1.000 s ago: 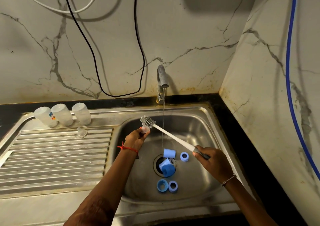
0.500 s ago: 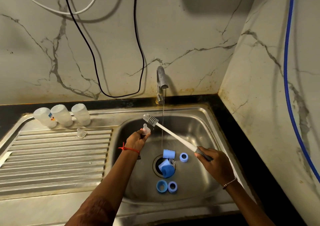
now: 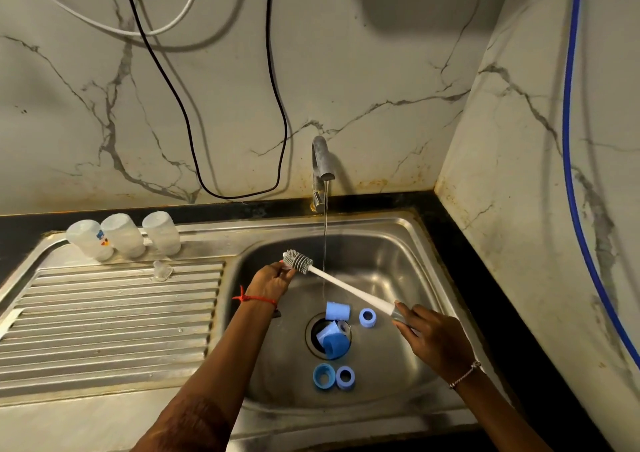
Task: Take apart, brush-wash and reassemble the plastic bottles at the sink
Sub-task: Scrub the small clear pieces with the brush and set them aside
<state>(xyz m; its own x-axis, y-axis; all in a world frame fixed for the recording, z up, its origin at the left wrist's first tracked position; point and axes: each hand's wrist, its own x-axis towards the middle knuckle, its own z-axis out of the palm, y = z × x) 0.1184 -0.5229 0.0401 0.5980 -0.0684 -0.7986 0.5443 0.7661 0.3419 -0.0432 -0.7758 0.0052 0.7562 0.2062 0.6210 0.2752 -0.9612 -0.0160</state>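
Note:
My right hand (image 3: 433,339) grips the grey handle of a long white bottle brush (image 3: 346,287), whose grey bristle head (image 3: 298,261) points up and left. My left hand (image 3: 270,283) holds a small clear teat just under the bristles; the teat is mostly hidden by the fingers and the brush. Three clear bottle bodies (image 3: 123,235) stand upside down at the back of the draining board. Another clear teat (image 3: 162,270) lies in front of them. Several blue caps and rings (image 3: 334,339) lie around the drain in the sink basin (image 3: 398,261).
A thin stream of water runs from the tap (image 3: 320,164) into the basin, just right of the brush head. The ribbed steel draining board (image 3: 110,320) stretches left. Black and white cables (image 3: 194,129) hang on the marble wall; a blue hose (image 3: 571,174) runs down the right wall.
The brush head has moved back down onto the teat in my left hand after lifting slightly off it. Both hands stay over the basin.

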